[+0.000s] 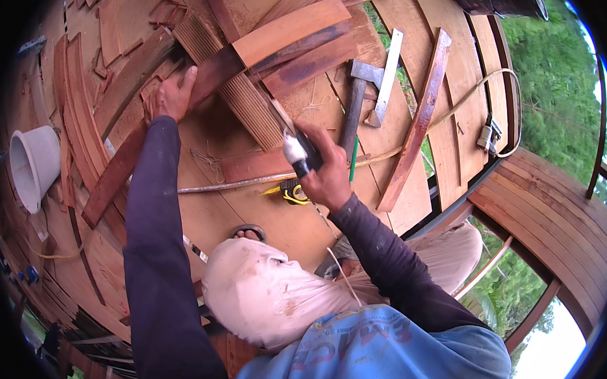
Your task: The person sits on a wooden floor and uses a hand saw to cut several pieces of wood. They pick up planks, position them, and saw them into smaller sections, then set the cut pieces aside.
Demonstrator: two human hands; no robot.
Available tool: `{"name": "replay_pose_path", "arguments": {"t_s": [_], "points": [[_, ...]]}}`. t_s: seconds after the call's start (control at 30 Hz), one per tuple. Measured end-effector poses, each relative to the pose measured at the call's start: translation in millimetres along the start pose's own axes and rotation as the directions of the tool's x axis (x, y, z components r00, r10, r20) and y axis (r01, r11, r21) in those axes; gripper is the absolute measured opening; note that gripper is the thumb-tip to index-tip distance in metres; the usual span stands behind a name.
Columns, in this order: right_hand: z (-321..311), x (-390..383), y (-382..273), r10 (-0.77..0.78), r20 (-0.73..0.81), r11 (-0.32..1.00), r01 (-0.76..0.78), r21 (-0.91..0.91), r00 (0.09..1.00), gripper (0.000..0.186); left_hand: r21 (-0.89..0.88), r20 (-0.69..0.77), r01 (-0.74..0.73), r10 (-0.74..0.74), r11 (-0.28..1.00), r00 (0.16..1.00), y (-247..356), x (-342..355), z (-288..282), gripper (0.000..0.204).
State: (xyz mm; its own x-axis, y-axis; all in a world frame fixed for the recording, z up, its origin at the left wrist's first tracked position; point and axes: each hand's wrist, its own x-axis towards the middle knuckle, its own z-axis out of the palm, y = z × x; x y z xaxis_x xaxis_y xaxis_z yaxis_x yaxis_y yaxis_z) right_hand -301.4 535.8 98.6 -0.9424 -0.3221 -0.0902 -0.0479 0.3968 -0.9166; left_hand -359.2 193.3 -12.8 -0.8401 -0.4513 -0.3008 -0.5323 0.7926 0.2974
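My left hand (171, 97) presses down on a long dark reddish board (210, 77), its thumb stretched along the top and its other fingers partly hidden over the far edge. That board lies across a ridged plank (235, 97). My right hand (324, 171) is closed round the dark handle of what looks like a hand saw (293, 149), with a white-wrapped part. Its narrow blade, seen nearly edge-on, points up and left toward the board. A lighter board (293, 31) meets the dark one near the blade's line.
Right of my right hand lie a hatchet (358, 102), a metal strip (387, 77), a green pencil (353, 159) and a long board (419, 120). A tape measure (292, 190) and a hose (235, 183) lie nearer me. A white bucket (37, 167) stands far left among loose boards.
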Motion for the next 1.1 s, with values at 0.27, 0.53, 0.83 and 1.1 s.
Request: {"name": "replay_pose_path", "arguments": {"t_s": [0.27,0.53,0.83,1.1], "points": [[-21.1,-41.7,-3.3,0.065,0.007,0.998,-0.065,0.015,0.998,0.052,-0.062,-0.011,-0.049,0.049,0.997,0.999,-20.0,6.4,13.4,0.078],[3.9,27.5,-5.3,0.029,0.008,0.999,-0.029,0.044,1.000,0.042,-0.120,-0.026,-0.057,0.055,0.991,0.998,-32.4,17.4,28.2,0.077],[-35.9,-65.9,-8.2,0.103,0.014,0.995,-0.103,-0.020,0.995,0.043,-0.078,0.004,-0.030,0.031,0.996,1.000,-19.5,8.9,13.6,0.086],[-45.0,-68.4,-21.5,0.099,0.035,0.995,-0.099,-0.024,0.994,0.042,-0.189,-0.042,-0.069,0.062,0.979,0.997,-20.0,2.3,13.2,0.080]]}}
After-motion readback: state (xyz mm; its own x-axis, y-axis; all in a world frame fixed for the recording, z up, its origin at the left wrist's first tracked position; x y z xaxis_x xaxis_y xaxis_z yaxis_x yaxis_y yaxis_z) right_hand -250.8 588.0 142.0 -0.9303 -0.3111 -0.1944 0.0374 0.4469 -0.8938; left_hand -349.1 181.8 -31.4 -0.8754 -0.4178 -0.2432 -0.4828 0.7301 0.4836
